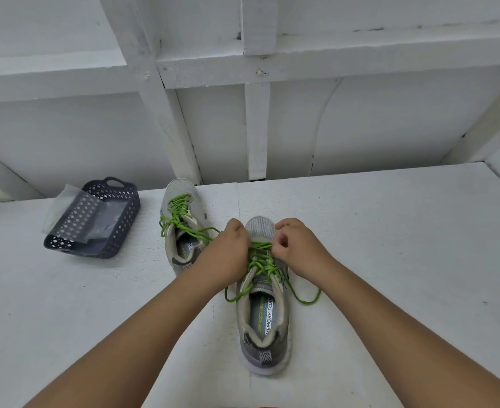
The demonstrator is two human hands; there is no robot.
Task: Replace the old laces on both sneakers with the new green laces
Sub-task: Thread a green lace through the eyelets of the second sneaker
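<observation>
Hands point(260, 248) amid sneakers, basket point(95, 219) aside

Left hand point(231, 251) hides far sneaker point(184, 219) heel.

Both arms are bare from the bottom edge of the view up to the wrists: no sleeve, cuff, watch, bracelet or glove shows on either one. The left hand point(228, 250) is bare too, its knuckles and the back of the hand in sight, with no ring to be seen. The right hand point(297, 248) is likewise uncovered, its curled fingers point(281, 240) showing short plain nails. Behind the hands, both forearms are smooth and unmarked.
</observation>
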